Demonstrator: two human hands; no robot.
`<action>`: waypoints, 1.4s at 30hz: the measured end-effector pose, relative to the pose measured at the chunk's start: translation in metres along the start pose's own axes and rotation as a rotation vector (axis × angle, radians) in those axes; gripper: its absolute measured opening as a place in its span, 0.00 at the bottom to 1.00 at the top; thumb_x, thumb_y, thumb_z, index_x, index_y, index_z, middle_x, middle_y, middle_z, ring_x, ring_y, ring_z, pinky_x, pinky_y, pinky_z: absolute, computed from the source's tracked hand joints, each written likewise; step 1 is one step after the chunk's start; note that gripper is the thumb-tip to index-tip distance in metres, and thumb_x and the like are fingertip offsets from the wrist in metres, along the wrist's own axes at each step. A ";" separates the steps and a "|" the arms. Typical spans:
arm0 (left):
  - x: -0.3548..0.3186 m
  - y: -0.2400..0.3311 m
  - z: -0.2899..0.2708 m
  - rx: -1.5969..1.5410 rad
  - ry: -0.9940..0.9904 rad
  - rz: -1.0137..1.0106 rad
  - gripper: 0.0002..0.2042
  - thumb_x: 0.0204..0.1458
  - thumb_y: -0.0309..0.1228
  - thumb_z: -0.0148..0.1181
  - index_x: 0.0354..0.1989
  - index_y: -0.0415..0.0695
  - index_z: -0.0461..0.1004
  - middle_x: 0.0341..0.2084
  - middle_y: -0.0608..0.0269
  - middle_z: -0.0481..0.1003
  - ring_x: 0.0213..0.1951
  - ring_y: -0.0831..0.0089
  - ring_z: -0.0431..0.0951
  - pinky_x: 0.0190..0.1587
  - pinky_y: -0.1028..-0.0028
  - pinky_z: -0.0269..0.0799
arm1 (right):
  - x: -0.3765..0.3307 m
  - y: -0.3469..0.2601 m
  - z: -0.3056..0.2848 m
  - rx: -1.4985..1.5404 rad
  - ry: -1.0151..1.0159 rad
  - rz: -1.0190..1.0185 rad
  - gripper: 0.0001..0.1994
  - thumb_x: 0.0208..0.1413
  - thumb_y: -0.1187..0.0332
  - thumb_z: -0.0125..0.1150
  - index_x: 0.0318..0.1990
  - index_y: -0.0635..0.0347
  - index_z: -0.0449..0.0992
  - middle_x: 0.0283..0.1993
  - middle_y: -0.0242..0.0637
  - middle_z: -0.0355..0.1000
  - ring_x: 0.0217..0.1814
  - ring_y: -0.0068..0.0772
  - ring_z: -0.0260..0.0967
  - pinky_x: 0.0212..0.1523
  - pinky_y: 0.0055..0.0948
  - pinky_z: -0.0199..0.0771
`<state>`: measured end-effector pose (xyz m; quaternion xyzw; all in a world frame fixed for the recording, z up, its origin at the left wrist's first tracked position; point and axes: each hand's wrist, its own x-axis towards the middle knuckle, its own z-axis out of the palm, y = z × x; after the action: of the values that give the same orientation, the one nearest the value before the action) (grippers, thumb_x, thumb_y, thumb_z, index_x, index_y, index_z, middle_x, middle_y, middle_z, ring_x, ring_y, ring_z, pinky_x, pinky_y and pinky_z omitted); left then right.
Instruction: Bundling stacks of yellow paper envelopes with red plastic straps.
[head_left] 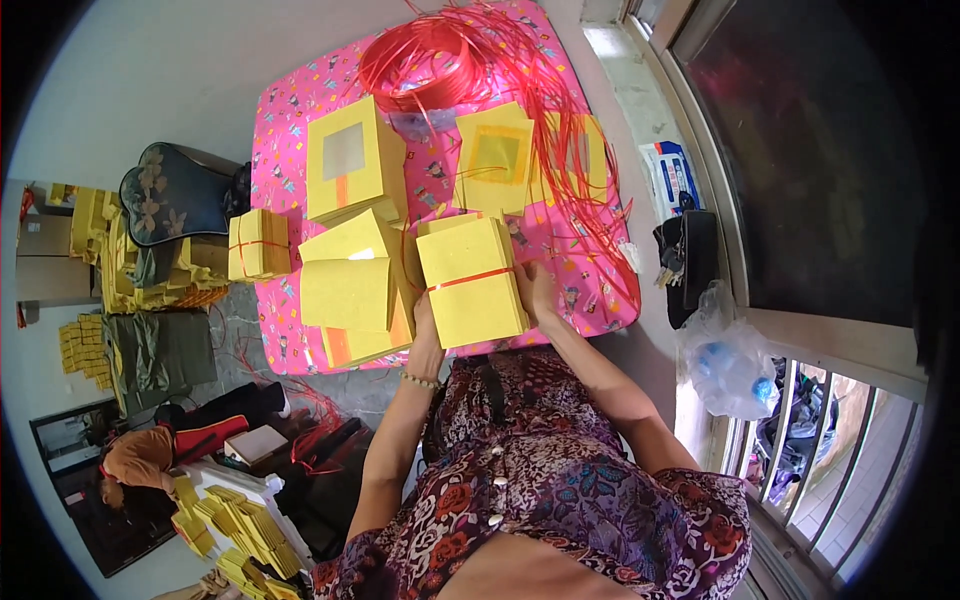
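Note:
A thick stack of yellow paper sheets [470, 280], bound by a red strip across its middle, sits at the near edge of a table with a pink patterned cloth [285, 120]. My left hand [424, 322] grips the stack's left lower side and my right hand [536, 290] holds its right side. Loose yellow stacks [355, 285] lie just left of it. Farther back lie a yellow stack with a silver square [348, 160] and another with a gold square [495, 155]. A coil of red strip [420, 65] spreads over the far end.
A tied yellow bundle [258, 245] sits off the table's left edge. More yellow stacks [235, 525] are on the floor near another person [140, 460]. A dark cushion [175, 195], a black pouch with keys [685, 260] and a plastic bag [725, 355] lie nearby.

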<state>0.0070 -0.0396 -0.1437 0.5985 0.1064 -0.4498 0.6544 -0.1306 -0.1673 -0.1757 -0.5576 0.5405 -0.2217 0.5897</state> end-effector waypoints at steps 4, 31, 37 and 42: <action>0.005 -0.006 -0.015 -0.040 -0.042 -0.002 0.16 0.61 0.36 0.48 0.47 0.36 0.71 0.36 0.59 0.77 0.34 0.70 0.79 0.34 0.72 0.78 | -0.003 0.003 0.004 0.178 -0.060 0.061 0.14 0.62 0.60 0.53 0.34 0.65 0.71 0.28 0.35 0.71 0.29 0.23 0.65 0.31 0.29 0.66; -0.044 0.043 0.038 -0.158 -0.201 0.261 0.17 0.64 0.34 0.44 0.57 0.39 0.65 0.45 0.58 0.75 0.44 0.69 0.78 0.44 0.73 0.77 | 0.001 -0.085 -0.031 0.625 -0.222 0.034 0.12 0.64 0.61 0.52 0.40 0.61 0.74 0.34 0.29 0.74 0.34 0.17 0.69 0.35 0.21 0.69; -0.053 0.068 0.054 -0.122 -0.336 0.590 0.20 0.67 0.38 0.38 0.57 0.35 0.64 0.46 0.62 0.75 0.51 0.74 0.71 0.57 0.73 0.64 | 0.023 -0.116 -0.032 0.737 -0.426 -0.030 0.08 0.62 0.65 0.56 0.38 0.60 0.76 0.29 0.26 0.73 0.27 0.16 0.69 0.30 0.20 0.70; -0.050 0.080 0.056 0.064 -0.242 0.811 0.19 0.67 0.37 0.36 0.55 0.34 0.65 0.40 0.58 0.76 0.49 0.72 0.71 0.59 0.71 0.62 | 0.058 -0.124 -0.019 0.560 -0.574 -0.339 0.08 0.59 0.68 0.60 0.33 0.64 0.77 0.26 0.30 0.73 0.30 0.20 0.71 0.34 0.20 0.72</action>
<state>0.0132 -0.0756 -0.0402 0.5549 -0.2292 -0.2260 0.7671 -0.0870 -0.2603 -0.0829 -0.4958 0.1745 -0.2895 0.8000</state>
